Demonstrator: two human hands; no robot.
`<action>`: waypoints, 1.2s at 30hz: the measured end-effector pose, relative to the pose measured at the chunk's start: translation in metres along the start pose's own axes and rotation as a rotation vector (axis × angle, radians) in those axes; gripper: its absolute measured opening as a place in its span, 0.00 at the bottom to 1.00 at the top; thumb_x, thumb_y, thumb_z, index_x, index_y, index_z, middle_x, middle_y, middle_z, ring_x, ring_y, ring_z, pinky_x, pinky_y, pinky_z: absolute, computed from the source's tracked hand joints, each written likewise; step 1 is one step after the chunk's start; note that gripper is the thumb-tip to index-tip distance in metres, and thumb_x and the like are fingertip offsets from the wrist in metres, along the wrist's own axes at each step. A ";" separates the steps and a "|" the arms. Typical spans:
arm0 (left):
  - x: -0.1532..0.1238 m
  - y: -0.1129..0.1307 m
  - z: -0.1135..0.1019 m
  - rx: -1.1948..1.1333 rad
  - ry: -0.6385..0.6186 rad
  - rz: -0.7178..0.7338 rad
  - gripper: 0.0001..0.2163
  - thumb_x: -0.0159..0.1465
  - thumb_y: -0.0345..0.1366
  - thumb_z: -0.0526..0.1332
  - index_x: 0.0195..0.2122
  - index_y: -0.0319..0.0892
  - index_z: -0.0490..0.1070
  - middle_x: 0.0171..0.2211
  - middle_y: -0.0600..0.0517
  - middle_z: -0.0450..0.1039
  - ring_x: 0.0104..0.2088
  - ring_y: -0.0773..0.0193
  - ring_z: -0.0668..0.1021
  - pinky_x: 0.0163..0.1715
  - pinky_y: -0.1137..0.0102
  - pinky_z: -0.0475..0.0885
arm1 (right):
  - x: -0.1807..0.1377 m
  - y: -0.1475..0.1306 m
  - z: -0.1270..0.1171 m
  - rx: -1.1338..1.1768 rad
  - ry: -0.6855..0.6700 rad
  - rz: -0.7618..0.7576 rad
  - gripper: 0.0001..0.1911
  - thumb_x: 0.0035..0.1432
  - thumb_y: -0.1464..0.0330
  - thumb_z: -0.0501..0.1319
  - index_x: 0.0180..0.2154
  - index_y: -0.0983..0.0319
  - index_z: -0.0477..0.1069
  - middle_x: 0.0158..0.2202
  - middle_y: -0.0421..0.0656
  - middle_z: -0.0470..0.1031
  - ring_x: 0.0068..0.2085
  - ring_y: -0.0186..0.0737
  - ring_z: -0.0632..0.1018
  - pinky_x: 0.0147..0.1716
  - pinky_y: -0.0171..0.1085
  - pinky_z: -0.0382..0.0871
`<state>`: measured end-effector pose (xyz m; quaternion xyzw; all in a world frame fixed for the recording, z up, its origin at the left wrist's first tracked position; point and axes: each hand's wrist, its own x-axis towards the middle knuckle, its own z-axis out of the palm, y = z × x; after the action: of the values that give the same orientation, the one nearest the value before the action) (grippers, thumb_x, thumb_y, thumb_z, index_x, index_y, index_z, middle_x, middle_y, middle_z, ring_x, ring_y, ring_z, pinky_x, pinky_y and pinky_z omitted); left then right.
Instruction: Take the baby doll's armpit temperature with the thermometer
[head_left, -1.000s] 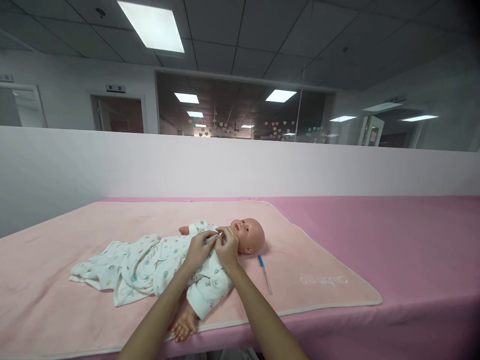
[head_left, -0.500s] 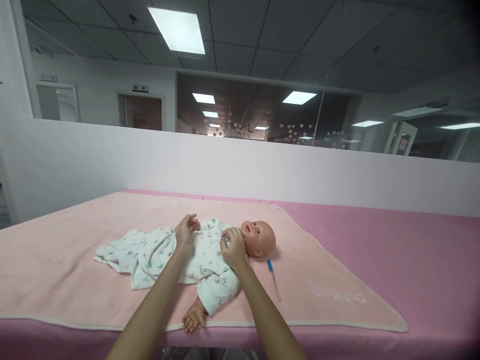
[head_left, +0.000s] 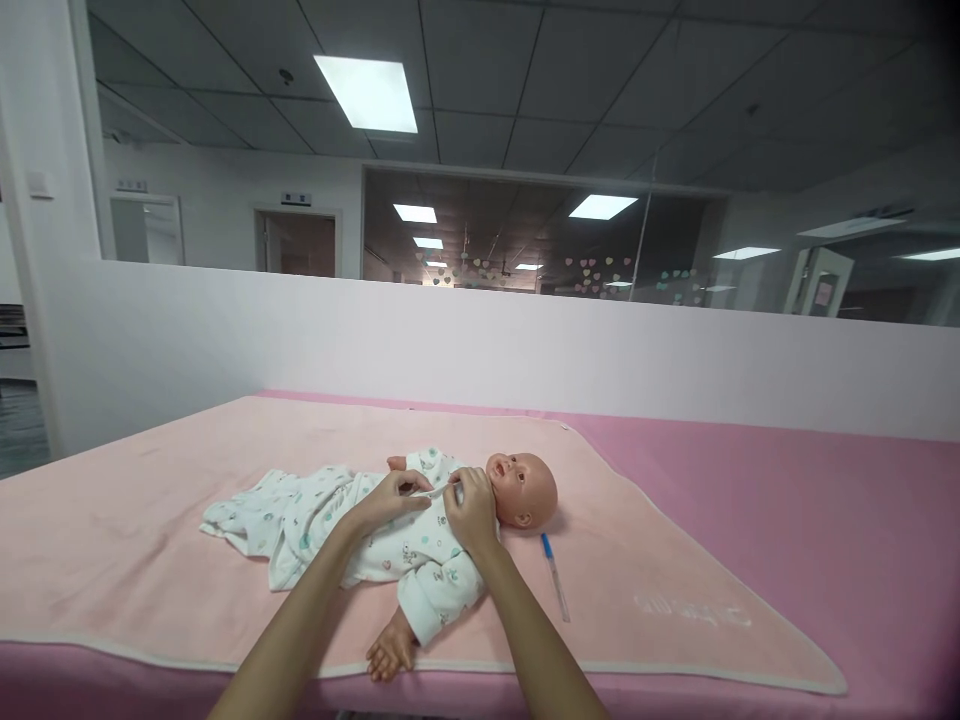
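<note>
A baby doll (head_left: 523,490) lies on its back, its head to the right. It wears a white baby gown (head_left: 390,555) with small green and grey prints. My left hand (head_left: 391,502) rests over the chest, its thumb and fingers closing on the gown's front by a thin white strip, perhaps a tie. Close beside it, just below the doll's chin, my right hand (head_left: 472,508) pinches the gown near the neckline. My fingers partly hide what lies between them. Near the doll's head lies a clear, thin thermometer-like stick (head_left: 556,580) with a blue end.
Beneath the doll a peach blanket (head_left: 150,560) with a pale edge is spread over a pink padded surface (head_left: 862,540). A low white wall (head_left: 525,345) with glass above runs along the back.
My left hand has moved right and down, from raised above the gown onto its front near my right hand. My right hand stays at the neckline. The view has tilted slightly upward.
</note>
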<state>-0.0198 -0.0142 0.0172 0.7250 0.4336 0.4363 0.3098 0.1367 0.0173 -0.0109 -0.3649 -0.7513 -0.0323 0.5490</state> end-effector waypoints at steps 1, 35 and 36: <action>0.000 -0.001 -0.001 -0.011 -0.002 0.005 0.08 0.48 0.37 0.62 0.28 0.40 0.72 0.30 0.51 0.69 0.32 0.64 0.70 0.33 0.71 0.64 | 0.000 -0.001 0.000 -0.004 -0.001 0.001 0.04 0.47 0.75 0.51 0.25 0.61 0.61 0.25 0.40 0.66 0.31 0.37 0.65 0.32 0.35 0.57; -0.002 -0.010 0.005 0.022 0.109 0.032 0.06 0.51 0.33 0.55 0.28 0.40 0.70 0.25 0.52 0.68 0.27 0.65 0.69 0.27 0.73 0.62 | 0.000 0.002 0.003 -0.034 -0.051 -0.028 0.04 0.46 0.74 0.52 0.24 0.61 0.63 0.25 0.41 0.67 0.32 0.38 0.66 0.33 0.35 0.57; -0.003 -0.010 0.005 0.020 0.109 0.036 0.06 0.51 0.32 0.55 0.28 0.40 0.70 0.25 0.53 0.67 0.27 0.65 0.69 0.27 0.73 0.62 | 0.000 0.002 0.003 -0.035 -0.054 -0.026 0.04 0.46 0.74 0.52 0.24 0.61 0.63 0.25 0.41 0.67 0.32 0.38 0.66 0.33 0.36 0.57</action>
<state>-0.0193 -0.0127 0.0060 0.7110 0.4409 0.4762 0.2707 0.1353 0.0197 -0.0131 -0.3654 -0.7699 -0.0429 0.5214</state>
